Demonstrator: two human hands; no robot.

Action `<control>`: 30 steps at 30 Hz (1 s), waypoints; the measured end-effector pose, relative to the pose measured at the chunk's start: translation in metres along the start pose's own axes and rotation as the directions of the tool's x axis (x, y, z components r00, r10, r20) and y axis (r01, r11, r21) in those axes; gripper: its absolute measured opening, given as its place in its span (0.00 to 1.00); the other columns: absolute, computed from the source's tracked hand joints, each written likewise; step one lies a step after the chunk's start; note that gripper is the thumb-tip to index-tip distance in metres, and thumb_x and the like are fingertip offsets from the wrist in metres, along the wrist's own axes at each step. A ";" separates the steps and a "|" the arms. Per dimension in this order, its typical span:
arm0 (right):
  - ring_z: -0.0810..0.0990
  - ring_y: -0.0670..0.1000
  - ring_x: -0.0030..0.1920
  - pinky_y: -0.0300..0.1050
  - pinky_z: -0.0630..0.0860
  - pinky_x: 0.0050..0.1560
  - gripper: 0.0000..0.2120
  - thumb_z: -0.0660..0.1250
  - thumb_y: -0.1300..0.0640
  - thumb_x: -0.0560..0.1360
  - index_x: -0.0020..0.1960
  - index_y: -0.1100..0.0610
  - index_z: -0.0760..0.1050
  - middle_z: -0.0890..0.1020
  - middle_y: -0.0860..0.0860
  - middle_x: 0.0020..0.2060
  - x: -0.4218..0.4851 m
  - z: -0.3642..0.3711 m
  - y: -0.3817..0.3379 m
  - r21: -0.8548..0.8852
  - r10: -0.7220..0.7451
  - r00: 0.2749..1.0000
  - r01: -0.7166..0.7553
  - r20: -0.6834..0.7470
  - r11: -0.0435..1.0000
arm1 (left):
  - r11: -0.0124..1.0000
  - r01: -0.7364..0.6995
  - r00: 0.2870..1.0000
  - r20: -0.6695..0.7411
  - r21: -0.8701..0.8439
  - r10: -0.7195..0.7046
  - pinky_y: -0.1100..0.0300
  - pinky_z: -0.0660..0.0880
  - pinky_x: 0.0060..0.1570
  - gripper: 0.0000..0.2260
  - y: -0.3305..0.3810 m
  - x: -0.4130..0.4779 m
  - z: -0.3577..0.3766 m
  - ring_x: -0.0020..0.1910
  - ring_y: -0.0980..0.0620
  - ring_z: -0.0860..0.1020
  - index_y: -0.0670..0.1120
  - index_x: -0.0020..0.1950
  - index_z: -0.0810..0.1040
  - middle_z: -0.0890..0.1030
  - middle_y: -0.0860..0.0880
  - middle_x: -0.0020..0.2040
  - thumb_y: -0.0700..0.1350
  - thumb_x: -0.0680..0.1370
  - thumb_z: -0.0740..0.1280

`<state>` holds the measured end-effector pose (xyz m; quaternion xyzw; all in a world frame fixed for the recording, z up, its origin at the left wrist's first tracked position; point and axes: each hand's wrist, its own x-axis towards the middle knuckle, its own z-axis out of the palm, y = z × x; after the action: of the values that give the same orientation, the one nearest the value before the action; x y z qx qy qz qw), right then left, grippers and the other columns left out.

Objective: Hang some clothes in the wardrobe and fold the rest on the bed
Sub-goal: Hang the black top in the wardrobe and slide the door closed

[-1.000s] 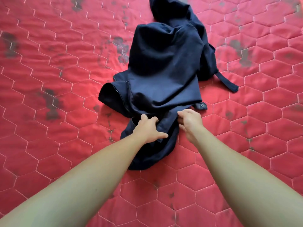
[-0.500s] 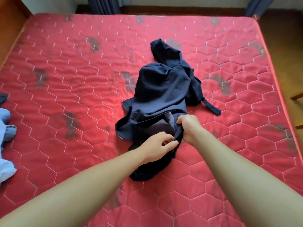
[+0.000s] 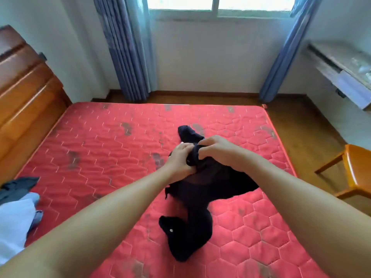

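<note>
1. Both hands grip a dark navy garment (image 3: 200,189) over the middle of the bed's red quilted mattress (image 3: 100,149). The left hand (image 3: 179,159) has its fingers curled deep into the cloth. The right hand (image 3: 218,150) has its fingers bent over a bunched fold. The two hands are almost touching.
2. The garment trails from the hands toward the camera. Its lower end lies crumpled on the mattress and shows a small pale stud. Another dark end pokes out just beyond the hands.
3. The person's bare forearms cross the foreground and hide parts of the garment and the near mattress.
4. At the left edge of the bed lies a pile of pale blue and white clothes (image 3: 14,217), with a grey piece (image 3: 18,187) at its far side. Both are well apart from the navy garment.
5. A wooden headboard (image 3: 24,83) rises along the bed's left side.
6. Beyond the bed, a window (image 3: 216,5) is set in the far wall between a left blue curtain (image 3: 124,53) and a right blue curtain (image 3: 281,57). A strip of wooden floor (image 3: 301,127) runs between the bed and the wall.
7. A wooden chair (image 3: 357,169) stands on the floor near the bed's right side. A pale desk (image 3: 341,67) stands along the right wall, and the things on it are too blurred to tell.
</note>
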<state>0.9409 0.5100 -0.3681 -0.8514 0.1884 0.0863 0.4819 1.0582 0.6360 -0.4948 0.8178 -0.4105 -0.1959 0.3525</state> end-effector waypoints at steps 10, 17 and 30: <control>0.79 0.51 0.49 0.43 0.72 0.41 0.20 0.76 0.49 0.70 0.59 0.50 0.75 0.79 0.49 0.49 -0.080 -0.095 -0.080 -0.443 -0.067 0.956 -0.070 -0.287 0.894 | 0.991 -0.131 0.938 -0.327 -0.027 0.115 0.52 0.70 0.34 0.12 0.161 -0.005 -0.154 0.31 0.48 0.69 0.52 0.43 0.64 0.74 0.50 0.33 0.41 0.71 0.67; 0.77 0.53 0.49 0.47 0.72 0.48 0.20 0.72 0.44 0.73 0.59 0.52 0.71 0.79 0.48 0.48 -0.108 -0.085 -0.083 -0.238 -0.005 0.856 -0.138 -0.516 0.962 | 0.959 -0.268 0.846 -0.499 -0.093 0.188 0.48 0.76 0.36 0.15 0.264 -0.022 -0.238 0.36 0.44 0.78 0.56 0.48 0.70 0.80 0.47 0.38 0.38 0.67 0.62; 0.78 0.48 0.47 0.43 0.73 0.49 0.05 0.67 0.55 0.79 0.54 0.55 0.79 0.80 0.45 0.45 -0.092 0.079 -0.117 0.407 0.038 0.859 0.203 -0.511 0.891 | 0.818 -0.336 0.815 -0.579 -0.467 0.004 0.53 0.81 0.39 0.12 0.329 -0.089 -0.300 0.44 0.46 0.81 0.49 0.51 0.77 0.83 0.45 0.46 0.34 0.77 0.60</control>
<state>0.9074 0.6532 -0.2866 -0.7175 0.2850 -0.2068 0.6010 1.0137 0.6967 -0.0470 0.6601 -0.2912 -0.0263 0.6919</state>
